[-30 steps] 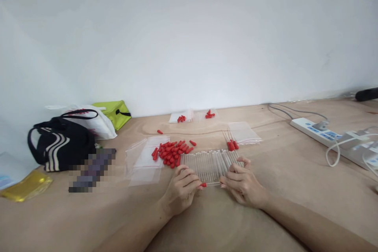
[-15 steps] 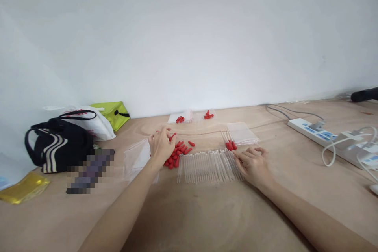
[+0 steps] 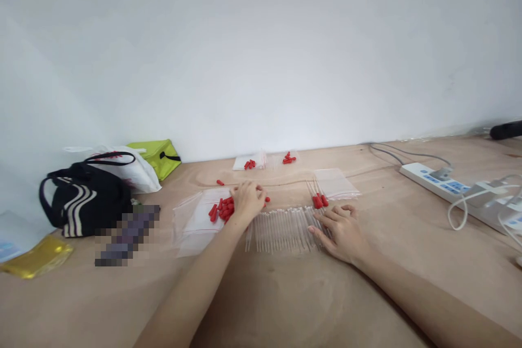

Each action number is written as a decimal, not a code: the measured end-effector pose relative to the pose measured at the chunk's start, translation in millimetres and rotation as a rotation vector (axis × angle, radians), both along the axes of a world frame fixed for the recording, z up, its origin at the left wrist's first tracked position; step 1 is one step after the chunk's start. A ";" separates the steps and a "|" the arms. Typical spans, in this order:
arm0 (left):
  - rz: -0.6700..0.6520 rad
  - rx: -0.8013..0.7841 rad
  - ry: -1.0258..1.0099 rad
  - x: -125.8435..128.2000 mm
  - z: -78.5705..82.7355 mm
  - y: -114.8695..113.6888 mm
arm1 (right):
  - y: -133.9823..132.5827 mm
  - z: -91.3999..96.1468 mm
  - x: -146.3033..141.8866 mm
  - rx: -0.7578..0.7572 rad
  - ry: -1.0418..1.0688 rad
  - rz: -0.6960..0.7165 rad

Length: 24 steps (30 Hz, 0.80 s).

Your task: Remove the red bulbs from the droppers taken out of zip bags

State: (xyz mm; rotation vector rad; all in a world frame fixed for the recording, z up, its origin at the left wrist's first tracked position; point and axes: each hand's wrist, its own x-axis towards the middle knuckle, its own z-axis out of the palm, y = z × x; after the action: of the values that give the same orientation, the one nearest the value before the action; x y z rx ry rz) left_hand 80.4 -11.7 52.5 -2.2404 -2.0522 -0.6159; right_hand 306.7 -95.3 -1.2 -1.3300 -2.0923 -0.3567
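My left hand (image 3: 248, 201) is over the right side of a pile of red rubber bulbs (image 3: 225, 209), fingers curled and pressed together. Whatever is in its grasp is hidden. One loose bulb (image 3: 267, 199) shows just beside its fingertips. My right hand (image 3: 341, 232) lies with fingers apart over the right end of a row of thin clear tubes (image 3: 281, 231), its index and thumb touching them. Beyond that hand, a few tubes fitted with red bulbs (image 3: 320, 200) lie together, their tips pointing away from me.
Clear zip bags (image 3: 191, 228) lie under and left of the pile, with more bags (image 3: 336, 184) at right. Bagged red bulbs (image 3: 289, 159) lie near the wall. A power strip (image 3: 432, 179) with cables is at right; a black bag (image 3: 87, 198) and a green bag (image 3: 157, 157) stand at left.
My left hand has moved right across the pile, uncovering bulbs on its left side. My right hand has spread its fingers and shifted slightly left over the tubes.
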 end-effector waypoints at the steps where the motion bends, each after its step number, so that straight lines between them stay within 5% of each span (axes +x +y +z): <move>1: -0.046 -0.006 0.002 12.8 -0.4 -3.5 | 0.5 -0.1 0.0 -0.003 -0.005 0.004; 7: -0.262 -0.122 -0.046 88.3 -5.6 -13.6 | 4.3 1.4 6.7 0.028 0.095 -0.038; 13: -0.234 -0.181 -0.028 123.9 -15.9 -8.9 | 9.2 1.9 22.2 0.088 0.195 -0.245; 19: -0.222 -0.115 -0.082 117.2 -15.0 -14.3 | 11.5 -1.3 23.4 0.120 0.214 -0.169; 24: -0.249 0.058 -0.165 61.0 -10.6 -39.8 | 5.9 0.5 17.0 0.153 0.264 -0.085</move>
State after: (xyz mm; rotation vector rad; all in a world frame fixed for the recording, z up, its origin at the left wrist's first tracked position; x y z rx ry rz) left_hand 141.4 -51.5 41.9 -2.5088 -1.8047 -0.8928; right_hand 323.7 -89.3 -0.7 -1.3020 -1.7601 -0.3487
